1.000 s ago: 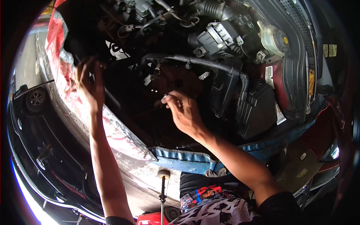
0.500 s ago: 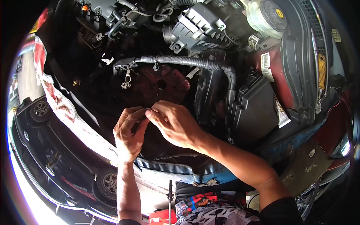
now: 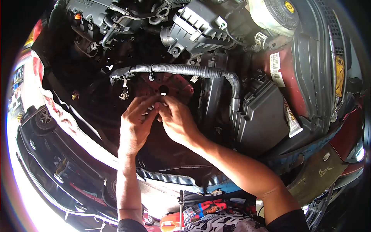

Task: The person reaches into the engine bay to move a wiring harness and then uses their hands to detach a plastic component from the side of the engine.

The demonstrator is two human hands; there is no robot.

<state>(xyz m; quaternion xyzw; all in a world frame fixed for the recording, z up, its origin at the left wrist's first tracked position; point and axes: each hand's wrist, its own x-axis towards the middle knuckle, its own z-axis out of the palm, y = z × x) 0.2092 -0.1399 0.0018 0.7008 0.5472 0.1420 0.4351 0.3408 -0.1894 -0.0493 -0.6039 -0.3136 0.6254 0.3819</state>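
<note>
My left hand (image 3: 135,120) and my right hand (image 3: 178,120) meet over the engine bay, thumbs and fingers pinched together at the tips. Small pale bits show between the fingers, too small and too covered to name. Just beyond the fingertips lies a red metal plate (image 3: 181,87) with a round hole. A corrugated cable sleeve (image 3: 181,69) runs across behind both hands. From its left end hangs a metal cable clamp (image 3: 124,91), to the upper left of my left hand and apart from it.
To the right stands a black lidded box (image 3: 262,120), with a paint-like tube (image 3: 293,123) beside it. A black air filter housing (image 3: 197,27) and a pale fluid reservoir (image 3: 270,15) are at the back. The front body edge (image 3: 174,179) crosses below my hands; a dark car (image 3: 65,154) stands left.
Both hands have moved slightly up in the view, still together at the fingertips. More pale bits show between the fingers. The view of the engine bay has shifted a little.
</note>
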